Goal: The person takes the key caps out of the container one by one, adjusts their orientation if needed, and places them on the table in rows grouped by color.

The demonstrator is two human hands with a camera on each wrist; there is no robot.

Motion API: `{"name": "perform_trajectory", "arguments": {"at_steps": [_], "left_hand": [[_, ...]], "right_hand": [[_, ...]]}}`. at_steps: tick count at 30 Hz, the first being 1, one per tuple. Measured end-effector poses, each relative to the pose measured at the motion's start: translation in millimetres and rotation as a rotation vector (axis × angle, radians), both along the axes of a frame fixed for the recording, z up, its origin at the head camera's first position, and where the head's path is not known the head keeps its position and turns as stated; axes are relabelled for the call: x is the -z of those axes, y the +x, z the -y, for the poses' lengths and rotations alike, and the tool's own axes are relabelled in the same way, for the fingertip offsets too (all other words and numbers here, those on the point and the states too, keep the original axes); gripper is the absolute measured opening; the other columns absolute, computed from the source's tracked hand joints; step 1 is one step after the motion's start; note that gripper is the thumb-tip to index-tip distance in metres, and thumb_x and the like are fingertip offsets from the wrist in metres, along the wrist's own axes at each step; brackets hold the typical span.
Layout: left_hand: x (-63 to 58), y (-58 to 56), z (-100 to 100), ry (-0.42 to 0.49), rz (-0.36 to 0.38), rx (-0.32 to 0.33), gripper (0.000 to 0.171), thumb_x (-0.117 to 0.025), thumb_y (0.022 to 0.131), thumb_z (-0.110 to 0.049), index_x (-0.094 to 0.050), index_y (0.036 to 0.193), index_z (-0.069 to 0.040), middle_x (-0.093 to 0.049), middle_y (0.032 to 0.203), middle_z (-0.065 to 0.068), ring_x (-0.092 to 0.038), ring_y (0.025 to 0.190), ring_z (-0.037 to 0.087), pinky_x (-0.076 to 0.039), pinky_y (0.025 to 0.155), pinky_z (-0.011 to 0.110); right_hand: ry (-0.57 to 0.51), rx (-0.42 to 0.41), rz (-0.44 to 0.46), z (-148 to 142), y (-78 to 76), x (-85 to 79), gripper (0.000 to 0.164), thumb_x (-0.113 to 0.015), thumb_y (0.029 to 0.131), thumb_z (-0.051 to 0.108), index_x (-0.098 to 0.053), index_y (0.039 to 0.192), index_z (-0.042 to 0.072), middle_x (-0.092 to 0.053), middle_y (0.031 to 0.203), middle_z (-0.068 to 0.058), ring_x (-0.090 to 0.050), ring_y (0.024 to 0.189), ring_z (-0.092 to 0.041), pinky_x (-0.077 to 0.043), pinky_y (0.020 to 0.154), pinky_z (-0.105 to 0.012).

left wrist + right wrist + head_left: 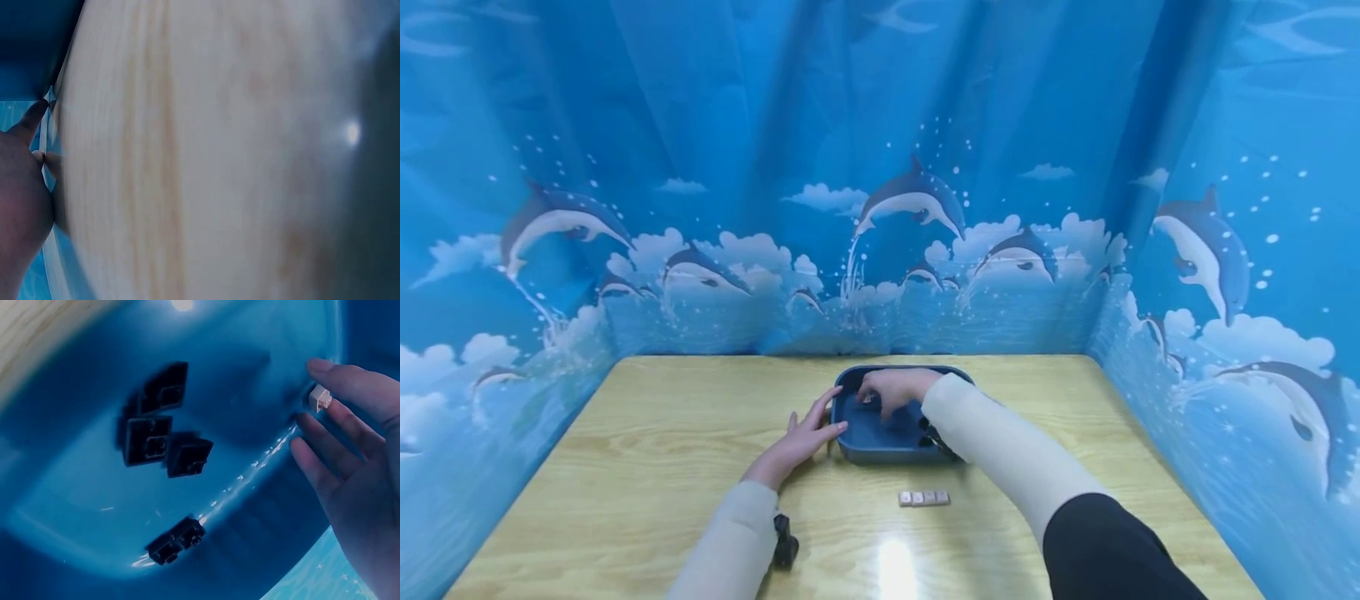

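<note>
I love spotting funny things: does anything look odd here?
Nothing looks spilled or broken. The black keycaps lie jumbled in the blue tray, unlike the neat row of pale keycaps on the table.

Cream sleeves (1015, 458) cover both forearms, black fabric (1108, 550) the right arm higher up. The left wrist bears a black device (785, 543).

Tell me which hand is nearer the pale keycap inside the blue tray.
Right. The right hand is in the blue tray, directly at the pale keycap; the left hand is farther away, at the tray's left edge.
</note>
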State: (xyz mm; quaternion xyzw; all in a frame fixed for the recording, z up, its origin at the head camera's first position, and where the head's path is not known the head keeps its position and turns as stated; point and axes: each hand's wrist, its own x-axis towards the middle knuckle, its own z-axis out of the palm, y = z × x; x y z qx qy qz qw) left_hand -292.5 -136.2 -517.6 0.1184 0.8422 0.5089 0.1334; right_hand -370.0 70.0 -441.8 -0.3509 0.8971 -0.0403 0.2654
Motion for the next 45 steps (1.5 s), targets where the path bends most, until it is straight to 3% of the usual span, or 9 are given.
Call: {"name": "perform_trajectory", "arguments": {"at_steps": [4, 8, 13, 18, 27, 33, 36, 42, 45], "left_hand": [[-1.4, 0.7, -0.8, -0.005, 0.002, -0.001, 0.066, -0.054, 0.101, -0.032, -0.019, 0.157, -0.027, -0.041, 0.149, 0.020, -0.029, 0.141, 0.036, 0.024, 0.109, 0.057], [-0.9, 1.2, -1.3, -0.005, 0.007, 0.005, 0.066, -0.054, 0.101, -0.032, -0.019, 0.157, -0.027, -0.040, 0.149, 0.019, -0.028, 0.142, 0.035, 0.024, 0.109, 0.056], [-1.2, 2.1, -0.7, -0.001, 0.006, 0.002, 0.067, -0.054, 0.101, -0.032, -0.018, 0.157, -0.027, -0.040, 0.149, 0.020, -0.026, 0.142, 0.037, 0.024, 0.109, 0.056], [-1.2, 1.2, -0.2, -0.010, 0.010, -0.005, 0.068, -0.055, 0.100, -0.034, -0.018, 0.157, -0.028, -0.037, 0.151, 0.020, -0.023, 0.143, 0.037, 0.025, 0.109, 0.054], [1.1, -0.9, -0.9, -0.008, 0.015, -0.011, 0.069, -0.055, 0.100, -0.037, -0.017, 0.157, -0.029, -0.036, 0.151, 0.021, -0.023, 0.143, 0.037, 0.026, 0.108, 0.053], [2.2, -0.2, 0.3, -0.020, 0.007, -0.011, 0.070, -0.055, 0.100, -0.038, -0.016, 0.157, -0.029, -0.036, 0.151, 0.022, -0.023, 0.143, 0.038, 0.026, 0.108, 0.054], [1.3, 0.2, 1.3, -0.020, 0.002, -0.011, 0.069, -0.055, 0.100, -0.036, -0.016, 0.157, -0.029, -0.036, 0.151, 0.022, -0.022, 0.143, 0.038, 0.026, 0.108, 0.054], [-0.4, 0.9, 0.4, -0.025, 0.003, -0.012, 0.070, -0.055, 0.100, -0.035, -0.016, 0.157, -0.030, -0.033, 0.153, 0.021, -0.018, 0.144, 0.039, 0.026, 0.108, 0.053], [-0.6, 1.1, 0.1, -0.031, 0.005, -0.011, 0.069, -0.055, 0.100, -0.035, -0.015, 0.157, -0.029, -0.033, 0.153, 0.021, -0.017, 0.144, 0.039, 0.025, 0.109, 0.053]], "right_hand": [[0.069, -0.058, -0.029, -2.1, 1.1, 2.8, 0.052, -0.077, 0.083, 0.012, -0.063, 0.132, 0.022, -0.052, 0.127, -0.001, -0.052, 0.106, -0.012, -0.048, 0.082, -0.024], [0.096, -0.047, 0.008, -5.2, 6.5, 1.9, 0.049, -0.076, 0.083, 0.008, -0.065, 0.128, 0.023, -0.055, 0.120, 0.002, -0.054, 0.100, -0.009, -0.049, 0.080, -0.024], [0.061, 0.000, 0.063, -12.0, 12.1, -2.7, 0.047, -0.075, 0.082, 0.003, -0.067, 0.124, 0.022, -0.062, 0.117, 0.006, -0.058, 0.104, -0.009, -0.052, 0.085, -0.025], [0.035, 0.003, 0.063, -21.8, 15.9, -8.0, 0.038, -0.072, 0.084, 0.000, -0.069, 0.115, 0.021, -0.063, 0.107, 0.009, -0.059, 0.099, -0.009, -0.053, 0.081, -0.027], [-0.079, 0.052, 0.025, -46.5, 36.3, -20.7, 0.017, -0.068, 0.087, -0.002, -0.069, 0.096, 0.012, -0.062, 0.088, 0.005, -0.054, 0.076, -0.010, -0.051, 0.066, -0.027], [-0.169, 0.070, -0.039, -64.6, 51.2, -23.3, 0.009, -0.063, 0.093, 0.001, -0.068, 0.092, 0.009, -0.061, 0.082, 0.007, -0.053, 0.072, -0.009, -0.049, 0.066, -0.027], [-0.216, 0.075, -0.054, -71.0, 58.1, -25.4, 0.006, -0.063, 0.094, 0.003, -0.067, 0.097, 0.007, -0.061, 0.084, 0.008, -0.054, 0.075, -0.008, -0.049, 0.069, -0.027], [-0.288, 0.088, -0.042, -84.2, 74.4, -30.5, 0.024, -0.061, 0.096, 0.005, -0.068, 0.119, 0.004, -0.068, 0.107, -0.003, -0.061, 0.089, -0.010, -0.053, 0.077, -0.029], [-0.330, 0.069, -0.069, -92.5, 83.0, -30.2, 0.025, -0.061, 0.095, 0.004, -0.070, 0.118, 0.003, -0.070, 0.111, -0.004, -0.064, 0.096, -0.011, -0.054, 0.078, -0.026]]}}
